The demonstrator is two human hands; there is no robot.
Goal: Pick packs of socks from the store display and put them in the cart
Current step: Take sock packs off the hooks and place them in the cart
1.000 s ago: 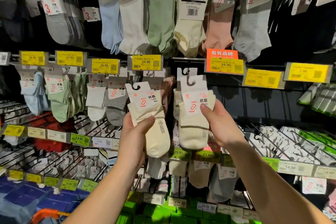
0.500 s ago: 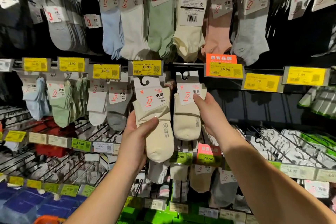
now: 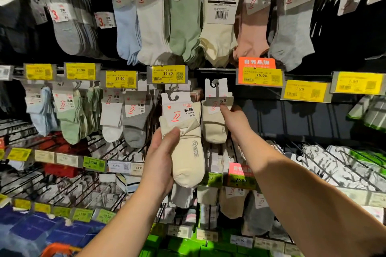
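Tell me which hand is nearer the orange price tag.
Right. The right hand grips a cream pack just below the orange tag; the left hand holds another pack lower and further left.

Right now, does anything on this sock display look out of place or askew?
One thing: in the top row, the cream sock pack hangs back to front, barcode facing out, while its neighbours show their fronts. The packs in the left hand and right hand look fine.
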